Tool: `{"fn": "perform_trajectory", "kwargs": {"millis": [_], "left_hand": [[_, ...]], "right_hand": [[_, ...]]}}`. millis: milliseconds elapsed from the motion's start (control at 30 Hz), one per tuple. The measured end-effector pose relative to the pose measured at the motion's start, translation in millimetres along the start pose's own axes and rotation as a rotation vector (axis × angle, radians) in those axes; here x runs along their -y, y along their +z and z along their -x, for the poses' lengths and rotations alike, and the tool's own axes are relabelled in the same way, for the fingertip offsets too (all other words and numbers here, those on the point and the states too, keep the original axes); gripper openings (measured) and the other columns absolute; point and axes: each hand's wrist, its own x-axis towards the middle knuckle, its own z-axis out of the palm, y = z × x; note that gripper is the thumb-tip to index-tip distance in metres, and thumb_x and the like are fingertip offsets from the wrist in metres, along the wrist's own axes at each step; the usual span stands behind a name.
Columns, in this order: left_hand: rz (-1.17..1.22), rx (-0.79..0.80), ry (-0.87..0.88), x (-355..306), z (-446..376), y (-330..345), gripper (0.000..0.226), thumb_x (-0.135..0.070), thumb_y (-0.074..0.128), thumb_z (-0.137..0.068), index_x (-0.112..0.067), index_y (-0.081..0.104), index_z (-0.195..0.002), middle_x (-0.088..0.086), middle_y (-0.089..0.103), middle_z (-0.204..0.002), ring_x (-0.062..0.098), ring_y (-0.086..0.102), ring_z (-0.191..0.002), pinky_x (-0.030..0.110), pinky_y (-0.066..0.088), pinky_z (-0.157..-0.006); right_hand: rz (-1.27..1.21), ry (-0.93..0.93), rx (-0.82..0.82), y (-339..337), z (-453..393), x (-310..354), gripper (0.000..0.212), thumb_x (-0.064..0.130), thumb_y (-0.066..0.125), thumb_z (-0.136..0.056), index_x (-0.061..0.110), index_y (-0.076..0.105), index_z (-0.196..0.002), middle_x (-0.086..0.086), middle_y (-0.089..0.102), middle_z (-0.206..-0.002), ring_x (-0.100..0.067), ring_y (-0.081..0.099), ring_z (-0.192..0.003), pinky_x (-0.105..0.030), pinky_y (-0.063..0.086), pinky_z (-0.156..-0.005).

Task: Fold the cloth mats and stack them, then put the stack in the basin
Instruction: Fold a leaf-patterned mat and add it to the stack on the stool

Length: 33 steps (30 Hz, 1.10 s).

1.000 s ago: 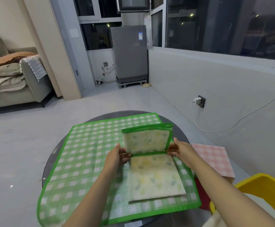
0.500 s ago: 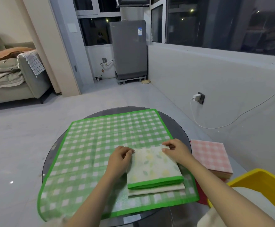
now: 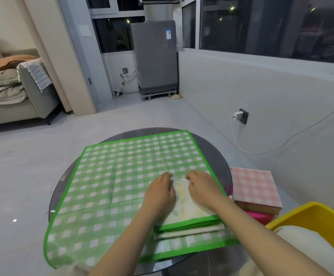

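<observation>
**Both hands flat on the folded mat**

A round glass table [image 3: 219, 156] carries a spread green mat [image 3: 122, 176]. On that mat's near right part lies the folded mat [image 3: 190, 214]; left hand [image 3: 159, 196] and right hand [image 3: 203, 188] press it, fingers straight and together. The yellow basin [image 3: 309, 218] sits right of the table.

We've got a big mat [image 3: 126, 176] in green and white gingham with a solid bright green border. On it sits a folded mat [image 3: 190, 210], cream with pale yellow and soft green leaf prints, same bright green edging. The counter [image 3: 215, 154] under it all is dark smoky grey glass. Off to the right there's a pink and white checked mat [image 3: 255, 186] on top of something brownish, with hot pink peeking out below. The basin [image 3: 309, 216] is plain yellow, with something cream inside. Floor [image 3: 23, 166] is light grey.
</observation>
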Motion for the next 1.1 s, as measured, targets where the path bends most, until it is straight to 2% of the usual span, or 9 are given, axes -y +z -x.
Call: {"fn": "perform_trajectory", "kwargs": {"millis": [133,233,300,400,500,633,767,933,1100], "left_hand": [[-0.191,0.176,0.027,2,5,17,0.058,-0.038,0.011,-0.095,-0.025,0.010,-0.152,-0.004,0.006,-0.159,0.014,0.001,-0.147,0.035,-0.003,-0.119],[-0.223,0.178,0.028,5,7,21,0.058,-0.043,0.011,-0.095,-0.028,0.004,-0.151,-0.006,-0.001,-0.159,0.013,-0.006,-0.146,0.038,-0.007,-0.119],[-0.230,0.174,0.015,4,8,21,0.055,-0.041,0.015,-0.098,-0.029,0.004,-0.151,-0.007,-0.002,-0.159,0.012,-0.008,-0.146,0.038,-0.009,-0.119],[-0.226,0.146,-0.071,3,10,21,0.058,-0.044,0.018,-0.098,-0.025,0.005,-0.152,-0.005,-0.003,-0.159,0.011,-0.010,-0.146,0.039,-0.010,-0.118],[-0.209,0.129,-0.204,7,13,21,0.067,-0.052,0.016,-0.096,-0.018,0.002,-0.152,0.001,-0.009,-0.159,0.015,-0.013,-0.146,0.039,-0.009,-0.119],[-0.222,0.119,-0.310,3,16,19,0.076,-0.058,0.014,-0.094,-0.011,-0.004,-0.151,0.009,-0.015,-0.157,0.022,-0.015,-0.145,0.039,-0.012,-0.117],[-0.177,0.047,-0.421,4,20,17,0.082,-0.058,0.014,-0.094,0.000,-0.006,-0.148,0.018,-0.012,-0.157,0.026,-0.011,-0.146,0.037,-0.008,-0.119],[0.002,-0.191,-0.429,7,22,12,0.058,-0.042,0.036,-0.097,-0.003,0.037,-0.139,0.014,0.031,-0.151,0.026,0.025,-0.140,0.035,0.016,-0.116],[0.331,-0.322,-0.559,7,19,-4,0.034,-0.039,0.068,-0.081,-0.020,0.062,-0.109,0.002,0.055,-0.120,0.023,0.052,-0.112,0.039,0.038,-0.100]], "right_hand": [[0.152,-0.022,0.136,19,9,4,0.052,0.032,0.016,-0.100,0.022,0.011,-0.150,0.003,0.012,-0.158,-0.018,0.004,-0.146,-0.036,-0.004,-0.119],[0.181,-0.024,0.116,26,14,2,0.079,0.048,-0.016,-0.077,0.024,0.000,-0.150,0.005,-0.001,-0.159,-0.016,-0.008,-0.146,-0.037,-0.013,-0.116],[0.207,-0.013,0.105,29,15,1,0.090,0.049,-0.023,-0.066,0.024,-0.001,-0.150,0.006,-0.004,-0.159,-0.015,-0.011,-0.146,-0.038,-0.015,-0.116],[0.213,0.078,0.083,29,16,0,0.077,0.050,-0.013,-0.081,0.019,0.000,-0.150,0.003,-0.006,-0.159,-0.015,-0.012,-0.145,-0.038,-0.015,-0.116],[0.210,0.156,0.076,28,17,-1,0.086,0.056,-0.013,-0.077,0.014,0.001,-0.151,-0.002,-0.007,-0.159,-0.017,-0.013,-0.145,-0.038,-0.016,-0.116],[0.235,0.259,0.089,25,19,1,0.073,0.053,0.009,-0.095,0.006,-0.005,-0.149,-0.011,-0.012,-0.157,-0.022,-0.016,-0.145,-0.039,-0.017,-0.115],[0.196,0.356,0.076,22,20,1,0.077,0.054,0.011,-0.096,-0.001,-0.005,-0.147,-0.018,-0.009,-0.157,-0.027,-0.012,-0.145,-0.041,-0.013,-0.117],[0.000,0.377,-0.083,18,20,-5,0.058,0.043,0.033,-0.098,0.006,0.030,-0.141,-0.012,0.022,-0.154,-0.026,0.012,-0.143,-0.041,0.003,-0.117],[-0.298,0.492,-0.222,1,15,-14,0.033,0.036,0.056,-0.090,0.018,0.053,-0.117,0.001,0.055,-0.122,-0.024,0.038,-0.122,-0.035,0.025,-0.098]]}}
